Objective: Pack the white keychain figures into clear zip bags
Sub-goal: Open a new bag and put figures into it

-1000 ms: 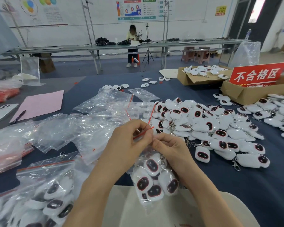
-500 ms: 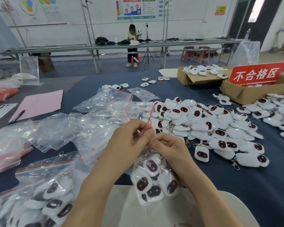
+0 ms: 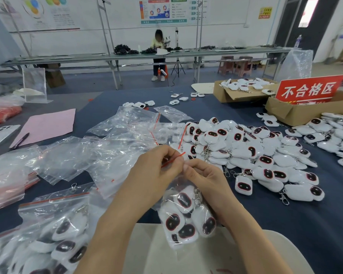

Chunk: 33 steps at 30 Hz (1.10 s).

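A clear zip bag (image 3: pixel 186 220) holding several white keychain figures with dark red-rimmed faces hangs below my hands, above the table's near edge. My left hand (image 3: pixel 156 175) and my right hand (image 3: pixel 204 178) both pinch its red zip strip at the top, fingertips touching. A large heap of loose white figures (image 3: pixel 251 151) lies on the dark blue table to the right. Empty clear zip bags (image 3: pixel 115 147) lie in a pile to the left. Filled bags (image 3: pixel 53 234) rest at the lower left.
Two cardboard boxes (image 3: pixel 297 113) with a red sign (image 3: pixel 309 89) stand at the right rear. A pink sheet (image 3: pixel 46 125), a pen and a phone (image 3: pixel 2 134) lie at the left. A person sits at a long bench in the background.
Both hands stay at the top of the bag; my fingers have shifted slightly along the red zip strip. The bag hangs in the same place.
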Each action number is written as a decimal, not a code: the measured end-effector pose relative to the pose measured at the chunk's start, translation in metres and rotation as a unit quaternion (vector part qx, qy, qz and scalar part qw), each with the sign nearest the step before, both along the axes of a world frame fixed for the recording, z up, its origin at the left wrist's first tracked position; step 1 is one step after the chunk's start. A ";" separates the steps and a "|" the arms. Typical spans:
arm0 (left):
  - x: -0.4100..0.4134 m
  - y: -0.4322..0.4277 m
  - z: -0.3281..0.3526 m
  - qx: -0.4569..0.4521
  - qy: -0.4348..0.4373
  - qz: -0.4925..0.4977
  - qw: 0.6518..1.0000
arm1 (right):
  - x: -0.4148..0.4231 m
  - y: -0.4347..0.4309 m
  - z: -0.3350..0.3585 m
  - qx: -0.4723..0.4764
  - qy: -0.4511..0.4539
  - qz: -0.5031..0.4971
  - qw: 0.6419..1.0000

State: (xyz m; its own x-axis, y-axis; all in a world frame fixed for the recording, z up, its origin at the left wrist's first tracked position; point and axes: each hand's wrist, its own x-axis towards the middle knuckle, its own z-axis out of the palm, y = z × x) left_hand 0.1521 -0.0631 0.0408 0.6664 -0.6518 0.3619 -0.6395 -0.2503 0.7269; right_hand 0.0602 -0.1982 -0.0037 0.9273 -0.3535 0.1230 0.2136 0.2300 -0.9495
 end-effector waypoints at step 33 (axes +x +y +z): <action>-0.018 -0.002 0.015 -0.020 -0.052 0.023 0.998 | -0.001 0.001 0.028 -0.104 -0.060 -0.109 0.987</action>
State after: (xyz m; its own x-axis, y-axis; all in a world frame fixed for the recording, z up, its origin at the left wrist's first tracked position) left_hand 0.1337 -0.0649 0.0555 0.6537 -0.6048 0.4549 -0.6998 -0.2543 0.6675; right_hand 0.0588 -0.1971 0.0242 0.8065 -0.4975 0.3193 0.3510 -0.0316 -0.9358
